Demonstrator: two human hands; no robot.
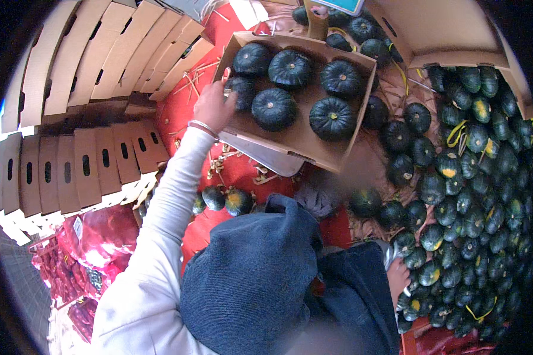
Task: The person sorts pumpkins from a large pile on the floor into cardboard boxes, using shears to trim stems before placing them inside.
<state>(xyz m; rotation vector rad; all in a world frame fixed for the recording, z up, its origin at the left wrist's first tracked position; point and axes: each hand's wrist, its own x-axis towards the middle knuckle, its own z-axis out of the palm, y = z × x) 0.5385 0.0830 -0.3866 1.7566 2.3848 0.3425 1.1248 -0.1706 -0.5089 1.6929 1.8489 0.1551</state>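
Note:
My left hand (213,105) reaches over the left wall of a cardboard box (308,153). Its fingers curl around the left side of a dark green squash (242,93) inside. Several other squashes rest in this box, among them one in the front middle (274,109) and one at front right (333,119). Low on the right, beyond my denim-covered leg (359,288), my right hand (398,279) is beside the large heap of squashes (453,253). The leg partly hides that hand, and whether it grips anything is unclear.
Stacked cardboard boxes (111,53) with handle slots line the left. A grey metal surface (271,155) shows beneath the filled box. Cut stems (217,164) litter the red floor covering (188,111). An open carton (439,26) stands at upper right; red mesh sacks (102,235) lie lower left.

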